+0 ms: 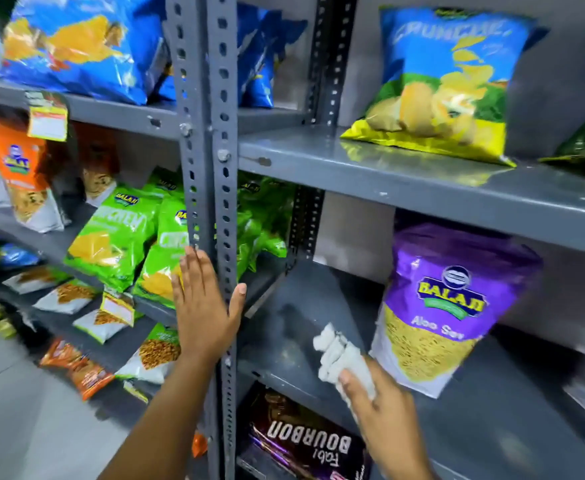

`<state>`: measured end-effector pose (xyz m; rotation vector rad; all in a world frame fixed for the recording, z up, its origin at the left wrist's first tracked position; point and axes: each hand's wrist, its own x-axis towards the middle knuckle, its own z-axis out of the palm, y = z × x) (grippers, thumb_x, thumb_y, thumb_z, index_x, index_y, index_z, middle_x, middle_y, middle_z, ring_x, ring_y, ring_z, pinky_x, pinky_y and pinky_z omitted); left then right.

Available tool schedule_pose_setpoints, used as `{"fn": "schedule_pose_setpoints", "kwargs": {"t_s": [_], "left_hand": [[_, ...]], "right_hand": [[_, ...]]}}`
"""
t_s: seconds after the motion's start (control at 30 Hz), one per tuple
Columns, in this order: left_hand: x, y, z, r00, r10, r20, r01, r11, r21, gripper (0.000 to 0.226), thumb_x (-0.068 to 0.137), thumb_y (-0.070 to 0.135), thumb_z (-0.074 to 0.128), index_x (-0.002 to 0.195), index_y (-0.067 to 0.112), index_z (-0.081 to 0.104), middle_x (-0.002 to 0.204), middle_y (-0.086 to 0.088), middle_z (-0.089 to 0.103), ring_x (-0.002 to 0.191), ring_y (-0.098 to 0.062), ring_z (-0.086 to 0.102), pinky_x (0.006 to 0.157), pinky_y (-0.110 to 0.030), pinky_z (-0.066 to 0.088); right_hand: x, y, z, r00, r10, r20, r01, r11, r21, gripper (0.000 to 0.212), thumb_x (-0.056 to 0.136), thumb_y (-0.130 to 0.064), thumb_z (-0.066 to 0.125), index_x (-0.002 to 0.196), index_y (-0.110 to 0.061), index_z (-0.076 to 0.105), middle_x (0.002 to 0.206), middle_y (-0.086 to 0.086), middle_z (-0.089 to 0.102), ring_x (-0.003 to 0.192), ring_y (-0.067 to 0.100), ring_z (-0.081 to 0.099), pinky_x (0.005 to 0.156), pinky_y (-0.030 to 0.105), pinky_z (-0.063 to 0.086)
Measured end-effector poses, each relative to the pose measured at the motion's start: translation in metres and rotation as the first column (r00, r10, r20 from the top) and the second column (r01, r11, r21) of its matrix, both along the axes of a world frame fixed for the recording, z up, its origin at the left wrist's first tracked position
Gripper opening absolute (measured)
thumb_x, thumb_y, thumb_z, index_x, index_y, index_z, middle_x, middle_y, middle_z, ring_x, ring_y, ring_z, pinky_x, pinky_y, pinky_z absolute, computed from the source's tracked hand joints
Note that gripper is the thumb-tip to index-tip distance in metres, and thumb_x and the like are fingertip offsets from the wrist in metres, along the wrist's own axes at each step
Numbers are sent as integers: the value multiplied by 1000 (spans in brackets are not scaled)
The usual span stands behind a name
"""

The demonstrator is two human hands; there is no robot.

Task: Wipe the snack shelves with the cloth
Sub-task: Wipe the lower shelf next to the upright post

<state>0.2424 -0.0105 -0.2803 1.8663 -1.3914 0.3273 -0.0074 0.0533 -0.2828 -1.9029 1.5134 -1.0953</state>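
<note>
Against the grey perforated upright (220, 188) between the two racks, the person's left hand (205, 306) lay flat and open, fingers together and the thumb spread across the post, gripping nothing. On the middle shelf (284, 327) of the right-hand rack, the right hand (379, 403) was closed around a bunched pale grey cloth (339, 358), whose free end stuck out ahead of the fingers and rested on the shelf surface. Just beside the cloth, to its right, a purple Balaji Aloo Sev packet (440, 306) stood tilted on the same shelf. One shelf up, a blue and yellow chips bag (447, 84) leaned back. Below, a brown Bourbon biscuit pack (305, 441) lay near the front edge. Green snack bags (118, 230) crowded the left rack beyond the flat hand.
</note>
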Motion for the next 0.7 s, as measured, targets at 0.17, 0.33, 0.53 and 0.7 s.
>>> {"fn": "schedule_pose_setpoints", "kwargs": {"t_s": [0.17,0.33,0.53,0.7], "left_hand": [[3,-33,-19,997,56,-48,-56,998,-1,91,84,65,22,143,3,-7,152,-9,-4,143,-22,-9,115,-42,0],[7,-49,-32,997,57,-46,-63,989,-137,84,85,67,16,140,19,-25,149,11,-34,141,-10,-21,116,-37,-9],[10,-55,-41,999,46,-29,-51,971,-232,82,87,64,20,140,21,-24,149,12,-33,142,-12,-18,116,-39,-5],[11,-55,-42,999,28,-22,-32,967,-251,81,88,61,23,141,20,-23,150,11,-32,142,-13,-17,117,-39,-3]], "right_hand": [[37,-67,-23,1000,-18,-18,20,989,144,52,70,-65,44,106,-30,57,97,10,73,92,31,65,75,38,52],[62,-181,-19,982,-148,-119,162,980,118,49,81,-58,41,103,-16,56,101,23,68,90,42,62,77,46,53],[57,-259,-74,822,-141,-552,295,934,201,67,85,-56,35,134,-11,30,139,22,41,120,43,43,102,53,37],[83,-227,-88,861,44,-507,-10,997,70,36,85,-34,50,119,-22,50,118,17,61,106,38,57,88,47,50]]}}
